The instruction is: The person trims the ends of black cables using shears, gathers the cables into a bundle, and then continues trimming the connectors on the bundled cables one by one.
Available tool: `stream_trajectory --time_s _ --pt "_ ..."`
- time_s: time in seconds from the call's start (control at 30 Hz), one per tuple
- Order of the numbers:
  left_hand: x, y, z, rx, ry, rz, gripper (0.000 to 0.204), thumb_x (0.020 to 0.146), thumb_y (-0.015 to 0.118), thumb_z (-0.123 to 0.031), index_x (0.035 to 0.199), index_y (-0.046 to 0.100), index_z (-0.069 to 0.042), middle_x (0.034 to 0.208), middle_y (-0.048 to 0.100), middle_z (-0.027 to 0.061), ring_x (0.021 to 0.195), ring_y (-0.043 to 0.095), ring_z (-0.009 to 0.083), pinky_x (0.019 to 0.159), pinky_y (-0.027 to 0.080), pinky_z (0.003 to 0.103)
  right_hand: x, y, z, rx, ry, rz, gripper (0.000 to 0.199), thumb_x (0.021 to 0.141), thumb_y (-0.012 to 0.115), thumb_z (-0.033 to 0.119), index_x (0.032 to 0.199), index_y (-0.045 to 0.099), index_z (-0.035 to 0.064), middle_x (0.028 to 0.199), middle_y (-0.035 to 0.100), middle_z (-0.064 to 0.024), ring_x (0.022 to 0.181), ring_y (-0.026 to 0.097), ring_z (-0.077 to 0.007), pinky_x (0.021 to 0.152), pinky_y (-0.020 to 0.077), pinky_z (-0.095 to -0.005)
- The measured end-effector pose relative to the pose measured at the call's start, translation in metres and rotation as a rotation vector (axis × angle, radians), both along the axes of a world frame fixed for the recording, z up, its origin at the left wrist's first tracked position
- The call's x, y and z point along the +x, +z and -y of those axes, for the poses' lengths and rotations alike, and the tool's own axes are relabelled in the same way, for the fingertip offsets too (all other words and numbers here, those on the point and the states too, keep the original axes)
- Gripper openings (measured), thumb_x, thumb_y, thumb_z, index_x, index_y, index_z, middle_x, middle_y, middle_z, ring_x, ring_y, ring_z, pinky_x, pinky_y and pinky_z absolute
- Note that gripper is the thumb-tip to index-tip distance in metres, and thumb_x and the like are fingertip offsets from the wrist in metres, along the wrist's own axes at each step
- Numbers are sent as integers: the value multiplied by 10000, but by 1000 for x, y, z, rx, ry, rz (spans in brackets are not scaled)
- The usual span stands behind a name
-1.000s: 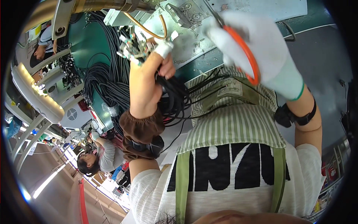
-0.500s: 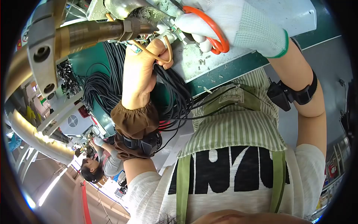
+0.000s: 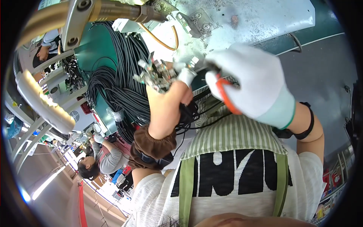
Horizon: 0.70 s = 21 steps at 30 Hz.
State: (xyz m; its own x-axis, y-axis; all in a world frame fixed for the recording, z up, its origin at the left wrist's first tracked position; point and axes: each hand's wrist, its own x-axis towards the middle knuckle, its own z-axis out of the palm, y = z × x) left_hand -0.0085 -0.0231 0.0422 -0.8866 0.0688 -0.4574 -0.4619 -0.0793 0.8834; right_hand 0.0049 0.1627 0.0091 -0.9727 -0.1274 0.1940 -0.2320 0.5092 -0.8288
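My left hand [image 3: 166, 106], bare except for white coverings on the fingertips, is closed around a bunch of small silvery metal connectors [image 3: 159, 75]. Black cables trail from below that hand, over the table edge toward my lap. To its right, my right hand [image 3: 253, 83] wears a white knit glove and grips a tool with red handles [image 3: 228, 99], seemingly pliers or cutters; its dark jaws are blurred. A small bright metal piece [image 3: 194, 60] shows between the hands, near the left fingertips. Whether the tool touches it I cannot tell.
A brass-coloured machine rod [image 3: 117, 10] and a bent copper-coloured tube [image 3: 159, 39] overhang the pale, scrap-strewn metal plate [image 3: 261, 22]. Thick coils of black cable [image 3: 124, 64] cover the green table at left. A lit lamp [image 3: 45, 102] and two people are beyond.
Both hands have drawn back from the machine toward my body. The red-handled tool came along in my right hand, and the connector bunch in my left is now in plain view.
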Motion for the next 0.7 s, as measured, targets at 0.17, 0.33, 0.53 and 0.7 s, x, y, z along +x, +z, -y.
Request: stream_trajectory --time_s 0.17,0.33,0.53,0.7 --pt "16 2 -5 -124 38 -146 174 795 610 80 916 522 -10 668 525 4 501 449 56 443 355 227 9 -2 14 155 19 -136 289 717 729 179 973 628 93 678 522 -61 579 554 -258 510 438 -345" --pt "16 -2 -2 -240 24 -240 198 791 639 61 951 541 0 683 548 0 510 462 47 448 358 209 9 -2 16 228 36 -188 264 716 732 180 939 622 91 671 525 -46 557 550 -250 479 426 -344" --pt "11 1 -3 -237 -24 -188 204 786 641 58 961 555 -2 683 557 2 512 465 47 453 360 215 9 -10 15 -43 82 -156 186 763 703 174 907 621 89 609 516 -51 512 536 -238 466 414 -331" --pt "-9 -3 8 -140 -59 -69 135 830 613 -4 950 551 -16 653 527 -3 499 438 61 462 350 232 0 -17 -2 -306 166 148 143 840 629 190 854 619 48 572 519 -68 495 544 -192 473 418 -310"
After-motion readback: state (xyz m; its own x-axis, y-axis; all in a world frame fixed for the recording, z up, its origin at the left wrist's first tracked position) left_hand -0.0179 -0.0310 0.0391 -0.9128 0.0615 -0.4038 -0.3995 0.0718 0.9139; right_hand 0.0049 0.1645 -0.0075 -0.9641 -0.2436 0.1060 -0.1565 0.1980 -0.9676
